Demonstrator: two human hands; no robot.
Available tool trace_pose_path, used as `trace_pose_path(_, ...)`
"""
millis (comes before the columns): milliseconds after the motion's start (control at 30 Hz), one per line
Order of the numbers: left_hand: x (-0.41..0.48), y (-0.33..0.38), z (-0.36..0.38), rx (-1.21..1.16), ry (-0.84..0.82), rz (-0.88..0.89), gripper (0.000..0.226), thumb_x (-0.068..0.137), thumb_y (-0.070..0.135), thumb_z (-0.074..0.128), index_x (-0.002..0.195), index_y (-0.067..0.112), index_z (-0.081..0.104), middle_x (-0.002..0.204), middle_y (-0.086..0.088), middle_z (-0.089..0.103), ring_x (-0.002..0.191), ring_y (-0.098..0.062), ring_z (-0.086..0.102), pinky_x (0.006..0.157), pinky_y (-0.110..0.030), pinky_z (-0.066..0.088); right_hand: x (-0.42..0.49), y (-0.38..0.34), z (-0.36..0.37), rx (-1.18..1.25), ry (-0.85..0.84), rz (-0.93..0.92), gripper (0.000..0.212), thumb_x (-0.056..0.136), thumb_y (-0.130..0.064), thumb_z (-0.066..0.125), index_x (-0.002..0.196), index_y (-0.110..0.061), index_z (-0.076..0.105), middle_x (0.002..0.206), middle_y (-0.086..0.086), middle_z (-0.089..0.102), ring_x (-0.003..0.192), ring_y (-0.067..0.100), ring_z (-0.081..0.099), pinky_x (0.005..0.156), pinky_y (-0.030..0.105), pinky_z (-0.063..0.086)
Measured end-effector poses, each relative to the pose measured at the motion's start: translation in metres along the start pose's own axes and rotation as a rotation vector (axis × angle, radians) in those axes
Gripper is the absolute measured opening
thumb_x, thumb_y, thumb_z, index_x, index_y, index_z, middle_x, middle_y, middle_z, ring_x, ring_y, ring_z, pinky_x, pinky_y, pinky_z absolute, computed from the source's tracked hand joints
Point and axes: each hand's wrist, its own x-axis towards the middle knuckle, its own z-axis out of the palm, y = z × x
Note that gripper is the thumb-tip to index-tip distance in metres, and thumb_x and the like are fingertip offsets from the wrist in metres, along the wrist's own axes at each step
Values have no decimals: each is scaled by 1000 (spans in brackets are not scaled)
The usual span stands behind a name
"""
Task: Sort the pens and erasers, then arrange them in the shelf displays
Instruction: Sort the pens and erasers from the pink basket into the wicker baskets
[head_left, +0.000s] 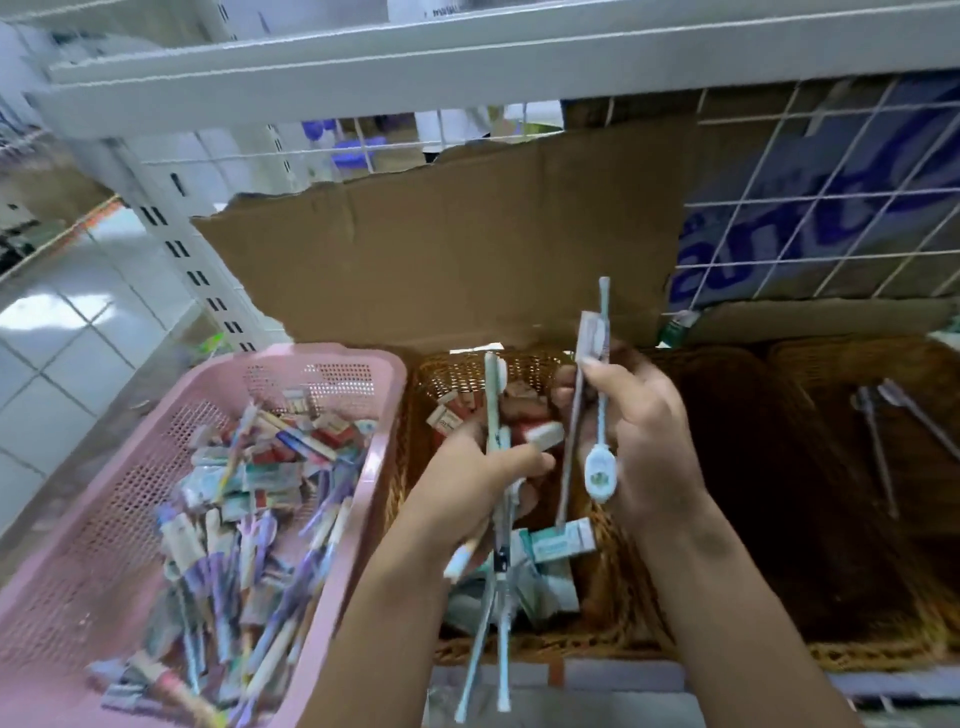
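The left hand (467, 488) curls its fingers round a bundle (492, 410) of slim, pale plastic pens, their tips fanning down past the wrist, with a small white eraser (545, 435) held at the fingertips. The right hand (644, 431) grips two thin pens (602, 410) upright, one ending in an oval white charm. Both hands hover over a woven wicker basket (457, 376) holding boxed erasers (447, 415). To the left, a perforated pink plastic basket (332, 358) brims with a jumble (249, 519) of pens and erasers. Torn cardboard (441, 249) stands behind.
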Motion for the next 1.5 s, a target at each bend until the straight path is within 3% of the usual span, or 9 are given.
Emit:
trace_pose_path(100, -1, 2, 7, 289, -134, 59, 27, 77, 20, 76, 103, 16, 67, 87, 2, 73, 79, -11, 69, 71, -25, 52, -3, 0, -5, 115, 20, -87, 15, 92, -2, 38, 97, -5, 52, 66, 5, 51, 56, 12, 53, 49, 23, 47)
trace_pose_path(333, -8, 0, 10, 352, -267, -26, 23, 73, 15, 79, 88, 22, 62, 67, 8, 62, 61, -7, 62, 53, -21, 49, 3, -11, -23, 122, 186, -231, 25, 95, -2, 39, 105, -7, 61, 64, -4, 59, 60, 5, 58, 58, 15, 48)
trace_pose_path(600, 2, -6, 11, 271, -173, 81, 10, 74, 29, 78, 79, 23, 70, 79, -11, 69, 66, -15, 62, 57, -25, 50, 15, -2, -53, -541, 371, -407, 50, 93, -23, 55, 140, -33, 40, 120, -4, 61, 105, 12, 61, 90, 37, 51)
trace_pose_path(733, 14, -13, 14, 181, -57, 68, 54, 53, 45, 79, 92, 8, 70, 69, -5, 63, 63, -20, 59, 51, -25, 45, 9, -10, -66, -439, 395, -275, 28, 100, -10, 38, 114, -17, 61, 94, 8, 65, 67, 10, 67, 59, 25, 54)
trace_pose_path(833, 19, -13, 23, 72, -76, 52, 61, 57, 31, 83, 106, 1, 64, 75, -12, 59, 57, -19, 54, 44, -22, 41, 3, -26, -75, -13, 266, -60, 28, 97, -6, 31, 107, -5, 57, 96, 19, 68, 83, 25, 70, 74, 32, 55)
trace_pose_path(1000, 22, -7, 47, 112, -142, 82, 31, 70, 21, 76, 89, -2, 69, 67, -11, 55, 54, -18, 51, 47, -22, 42, -10, -41, -90, -288, 193, -8, 12, 85, -3, 52, 90, -9, 61, 90, 14, 72, 87, 28, 70, 82, 39, 52)
trace_pose_path(1200, 26, -5, 82, 349, -217, 90, 9, 78, 17, 74, 84, 17, 68, 73, 2, 67, 67, -10, 63, 63, -23, 49, -8, -54, -115, -541, 202, 126, 47, 95, -49, 37, 96, -18, 71, 89, 2, 74, 88, 16, 70, 84, 37, 52)
trace_pose_path(1367, 28, -12, 114, 466, -246, 133, 10, 82, 22, 71, 83, 24, 62, 76, 4, 61, 60, 2, 57, 55, -9, 44, -1, -70, -132, -292, 384, -100, 29, 98, -12, 43, 86, -6, 69, 85, 5, 74, 89, 19, 68, 90, 39, 51)
trace_pose_path(1500, 41, -21, 137, 92, -11, 134, 13, 87, 10, 64, 89, 22, 59, 74, 1, 58, 53, 0, 58, 48, -15, 47, -1, -95, -156, -231, 478, -178, 22, 92, -6, 43, 101, 1, 62, 98, 19, 67, 94, 26, 65, 90, 42, 51)
